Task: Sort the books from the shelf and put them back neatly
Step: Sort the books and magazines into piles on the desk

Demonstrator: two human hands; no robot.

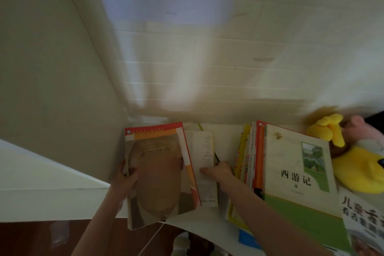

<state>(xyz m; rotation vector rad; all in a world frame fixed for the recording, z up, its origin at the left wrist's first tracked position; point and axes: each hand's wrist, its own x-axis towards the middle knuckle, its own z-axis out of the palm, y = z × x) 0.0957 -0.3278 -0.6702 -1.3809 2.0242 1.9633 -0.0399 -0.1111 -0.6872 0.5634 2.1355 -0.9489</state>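
Two books stand together against the shelf's left wall. My left hand [124, 181] grips the left edge of the front one, a book with an orange-red border and tan cover [160, 172]. My right hand [218, 171] pinches the pale book [204, 162] just to its right, thumb pressed on its cover. Further right, a stack of books leans over, topped by a cream and green book [299, 172] with black characters. Several coloured spines [249, 158] show at that stack's left side.
A white shelf wall [62, 89] closes the left side and a white back panel [207, 68] runs behind. Yellow and pink plush toys [353, 151] sit at the right. Another book with blue and gold lettering [363, 212] lies at the lower right. A white cable [153, 237] hangs below.
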